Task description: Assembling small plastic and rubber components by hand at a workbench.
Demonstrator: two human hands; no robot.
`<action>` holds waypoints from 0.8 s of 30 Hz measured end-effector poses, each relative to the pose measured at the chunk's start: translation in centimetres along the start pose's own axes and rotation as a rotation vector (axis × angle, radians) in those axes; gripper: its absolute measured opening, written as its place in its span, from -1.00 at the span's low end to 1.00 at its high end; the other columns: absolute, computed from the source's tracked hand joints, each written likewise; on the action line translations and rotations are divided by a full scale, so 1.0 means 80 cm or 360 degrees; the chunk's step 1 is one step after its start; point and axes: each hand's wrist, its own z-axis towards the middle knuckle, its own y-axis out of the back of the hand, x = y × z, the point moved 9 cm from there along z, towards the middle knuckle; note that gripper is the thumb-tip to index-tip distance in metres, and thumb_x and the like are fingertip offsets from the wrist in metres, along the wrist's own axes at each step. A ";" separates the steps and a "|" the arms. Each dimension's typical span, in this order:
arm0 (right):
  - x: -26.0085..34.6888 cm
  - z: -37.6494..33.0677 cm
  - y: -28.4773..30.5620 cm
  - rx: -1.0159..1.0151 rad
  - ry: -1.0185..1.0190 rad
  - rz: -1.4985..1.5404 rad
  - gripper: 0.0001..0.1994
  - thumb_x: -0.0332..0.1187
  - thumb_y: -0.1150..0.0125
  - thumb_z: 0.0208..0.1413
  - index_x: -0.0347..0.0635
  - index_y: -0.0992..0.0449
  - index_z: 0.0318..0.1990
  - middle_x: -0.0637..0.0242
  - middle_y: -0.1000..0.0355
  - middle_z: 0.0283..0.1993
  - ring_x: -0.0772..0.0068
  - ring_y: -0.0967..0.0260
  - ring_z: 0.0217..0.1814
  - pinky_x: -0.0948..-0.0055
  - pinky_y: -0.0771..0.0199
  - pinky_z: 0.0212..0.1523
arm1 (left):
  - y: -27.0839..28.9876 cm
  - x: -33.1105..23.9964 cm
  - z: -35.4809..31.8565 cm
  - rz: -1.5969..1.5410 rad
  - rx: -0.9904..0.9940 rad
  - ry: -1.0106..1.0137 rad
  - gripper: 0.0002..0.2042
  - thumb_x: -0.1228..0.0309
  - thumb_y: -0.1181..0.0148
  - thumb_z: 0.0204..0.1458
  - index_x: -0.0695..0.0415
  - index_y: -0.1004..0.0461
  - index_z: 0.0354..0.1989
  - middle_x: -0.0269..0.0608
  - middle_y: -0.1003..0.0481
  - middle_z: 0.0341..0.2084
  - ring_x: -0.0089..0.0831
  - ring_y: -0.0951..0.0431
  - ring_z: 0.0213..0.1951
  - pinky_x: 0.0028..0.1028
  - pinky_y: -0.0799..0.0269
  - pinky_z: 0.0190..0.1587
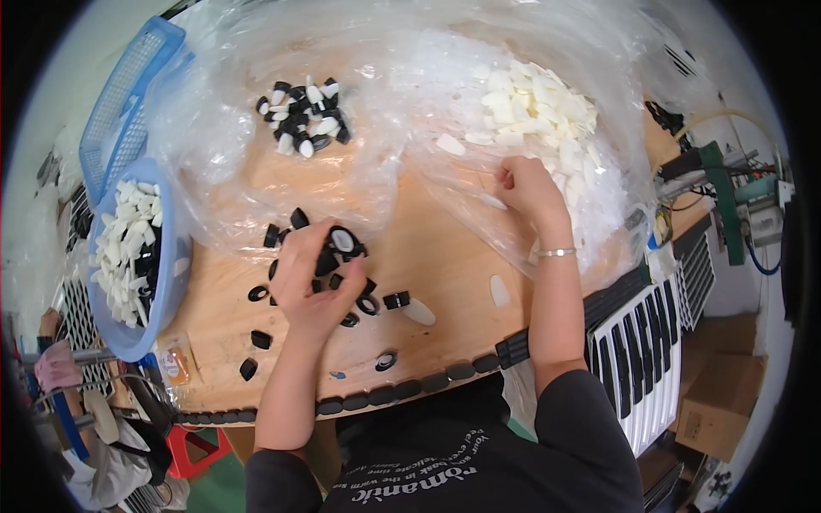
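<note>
My left hand (310, 278) is closed around a black oval cap (344, 240) with a white oval face, held between thumb and fingers above the wooden table. Loose black caps and rings lie around and beneath it, among them a black ring (258, 293) and a black cap (397, 300). Further right, my right hand (532, 192) is over the clear plastic sheet, its fingers curled into a pinch. A thin white oval piece (493, 201) lies just beside those fingers. Whatever the fingertips hold is hidden. Beyond that hand spreads a heap of white oval pieces (539, 107).
A cluster of black and white assembled pieces (305, 118) rests on the plastic at the back. Left stands a blue basin (177, 295) full of white and black pieces, beside a blue basket (128, 103). Black caps line the table's front edge; a rack of black strips (637, 359) stands right.
</note>
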 end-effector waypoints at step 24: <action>0.201 -0.112 0.013 0.0165 0.0786 0.1523 -0.91 -0.62 -0.24 -0.08 -0.27 -0.46 -0.43 0.48 -0.40 -0.49 0.72 -0.31 -0.46 0.71 -0.29 -0.42 | -0.006 -0.026 -0.006 0.0260 -0.0074 -0.0426 -0.55 0.67 -0.34 -0.36 0.42 -0.46 -0.15 0.02 -0.51 -0.33 -0.11 -0.52 -0.32 -0.34 -0.47 -0.24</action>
